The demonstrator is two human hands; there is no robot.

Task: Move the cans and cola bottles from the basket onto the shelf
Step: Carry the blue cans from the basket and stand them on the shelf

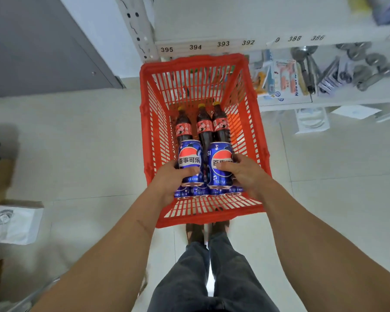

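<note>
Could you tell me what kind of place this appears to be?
Probably a small shop or stockroom: a white shelf edged with number tags, packaged utensils on the lower level, and a red basket on the tiled floor.

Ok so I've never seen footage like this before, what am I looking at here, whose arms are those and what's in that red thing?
This is one picture from a camera worn on a person's head, looking down, so the bare arms are the wearer's own and their legs show below. A red slatted plastic basket sits on the pale tiled floor in front of a white shelf with numbered tags. Each hand is wrapped around one blue cola can: the left hand grips the left blue can, and the right hand grips the right blue can. More blue cans lie beneath them. Behind, three dark cola bottles with red labels and yellow caps lie side by side in the basket. Nothing has reached the shelf yet.
</note>
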